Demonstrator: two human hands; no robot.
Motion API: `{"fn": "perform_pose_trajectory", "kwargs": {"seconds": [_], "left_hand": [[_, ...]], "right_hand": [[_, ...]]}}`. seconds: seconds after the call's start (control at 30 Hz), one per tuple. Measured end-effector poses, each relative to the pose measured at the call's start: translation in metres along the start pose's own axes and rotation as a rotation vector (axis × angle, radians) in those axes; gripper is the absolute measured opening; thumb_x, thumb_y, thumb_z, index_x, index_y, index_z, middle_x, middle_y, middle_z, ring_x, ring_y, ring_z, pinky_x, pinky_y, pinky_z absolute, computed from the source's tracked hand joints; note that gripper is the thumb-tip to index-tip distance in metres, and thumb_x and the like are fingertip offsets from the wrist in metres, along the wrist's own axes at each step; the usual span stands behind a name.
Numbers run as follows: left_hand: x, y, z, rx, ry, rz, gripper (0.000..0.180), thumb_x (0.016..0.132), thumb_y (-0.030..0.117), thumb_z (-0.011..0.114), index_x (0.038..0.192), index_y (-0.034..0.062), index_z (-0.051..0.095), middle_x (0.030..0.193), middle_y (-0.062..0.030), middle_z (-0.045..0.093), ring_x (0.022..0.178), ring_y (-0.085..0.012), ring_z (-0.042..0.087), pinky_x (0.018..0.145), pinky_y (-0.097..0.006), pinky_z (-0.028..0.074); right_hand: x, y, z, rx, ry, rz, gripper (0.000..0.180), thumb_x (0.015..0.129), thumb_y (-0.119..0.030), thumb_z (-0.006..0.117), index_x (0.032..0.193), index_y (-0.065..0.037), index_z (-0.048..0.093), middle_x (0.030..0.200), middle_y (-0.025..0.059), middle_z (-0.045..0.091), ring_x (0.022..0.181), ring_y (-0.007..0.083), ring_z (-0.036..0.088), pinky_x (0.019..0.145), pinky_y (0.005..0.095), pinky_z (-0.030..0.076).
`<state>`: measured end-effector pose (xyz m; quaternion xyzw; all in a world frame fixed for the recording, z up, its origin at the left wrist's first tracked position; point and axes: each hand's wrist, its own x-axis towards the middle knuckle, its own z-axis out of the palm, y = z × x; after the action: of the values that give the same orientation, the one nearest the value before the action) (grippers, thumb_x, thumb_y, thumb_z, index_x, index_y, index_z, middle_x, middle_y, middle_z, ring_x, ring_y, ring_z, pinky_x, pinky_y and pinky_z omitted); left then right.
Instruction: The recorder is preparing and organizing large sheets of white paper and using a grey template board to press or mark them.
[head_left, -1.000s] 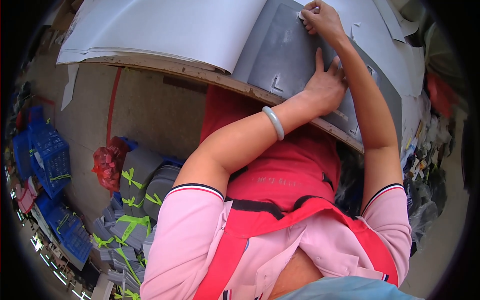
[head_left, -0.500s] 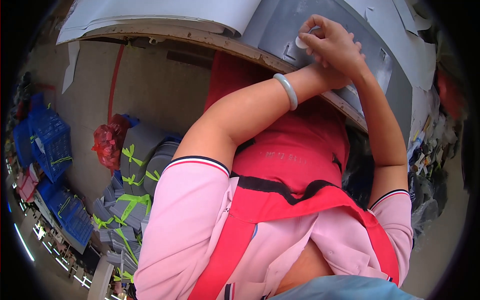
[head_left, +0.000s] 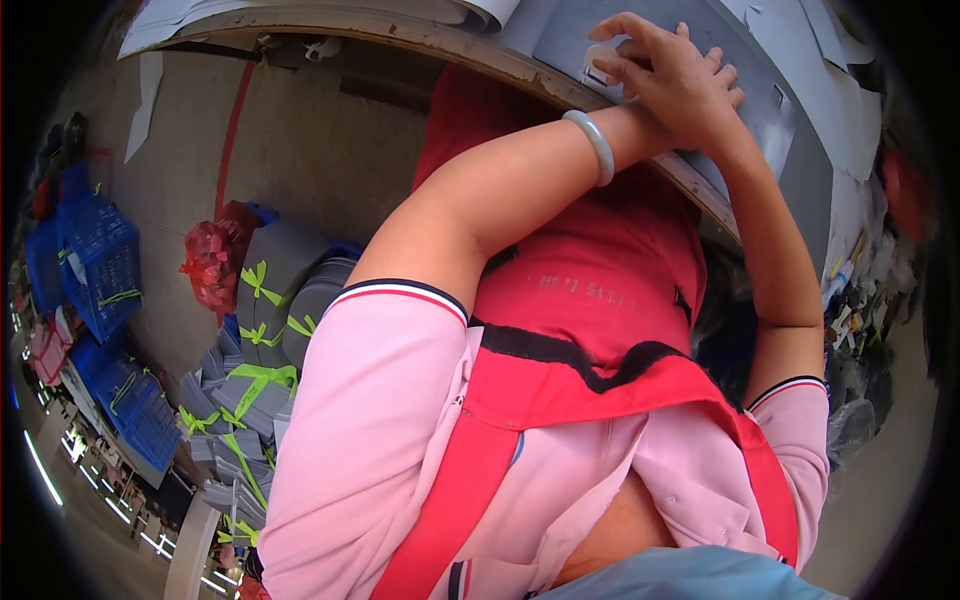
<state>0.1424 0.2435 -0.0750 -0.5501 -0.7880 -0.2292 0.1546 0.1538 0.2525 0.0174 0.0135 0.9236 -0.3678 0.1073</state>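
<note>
My right hand (head_left: 682,88) crosses over my left one above the grey panel. Between its thumb and bent fingers sits a small white round piece (head_left: 600,56), partly covered by them. Under it lies my left hand (head_left: 722,74), mostly hidden; several of its fingertips stick out apart past the far side of the right hand. Whether the left palm touches anything cannot be seen. A pale bangle (head_left: 592,148) circles my left forearm. Below both hands is the smooth dark grey panel (head_left: 570,45) with small slots, on the worktable (head_left: 440,40).
White sheets (head_left: 300,14) lie on the table's left part, more paper (head_left: 835,110) at its right. On the floor at left are bundled grey pieces (head_left: 262,385) tied with green strips, a red plastic bag (head_left: 215,262) and blue crates (head_left: 100,260). Clear plastic (head_left: 852,420) hangs at right.
My left fingertips show more widely spread beyond the right hand. The right index finger has straightened somewhat above the white piece. The whole view has shifted slightly.
</note>
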Motion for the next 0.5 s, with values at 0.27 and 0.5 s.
{"fn": "perform_pose_trajectory", "kwargs": {"seconds": [0.27, 0.5], "left_hand": [[0.008, -0.011, 0.003, -0.043, -0.026, -0.063, 0.043, 0.094, 0.041, 0.05, 0.127, 0.0176, 0.064, 0.145, -0.0124, 0.051, 0.143, -0.0337, 0.038, 0.108, -0.08, 0.01], [0.01, -0.002, 0.025, -0.125, 0.058, -0.054, 0.04, 0.095, 0.036, 0.046, 0.124, 0.0152, 0.064, 0.144, -0.0121, 0.053, 0.141, -0.0361, 0.041, 0.108, -0.082, 0.008]], "right_hand": [[-0.005, -0.028, 0.018, -0.415, 0.364, -0.363, 0.02, 0.092, -0.02, 0.067, 0.091, -0.001, 0.064, 0.083, 0.0165, 0.07, 0.073, 0.0308, 0.068, 0.068, 0.0404, 0.054], [0.011, -0.036, -0.016, -0.657, -0.108, 0.276, 0.06, 0.077, -0.066, 0.063, 0.123, -0.028, 0.069, 0.127, 0.0321, 0.057, 0.121, 0.0645, 0.046, 0.099, 0.0732, 0.034]]}}
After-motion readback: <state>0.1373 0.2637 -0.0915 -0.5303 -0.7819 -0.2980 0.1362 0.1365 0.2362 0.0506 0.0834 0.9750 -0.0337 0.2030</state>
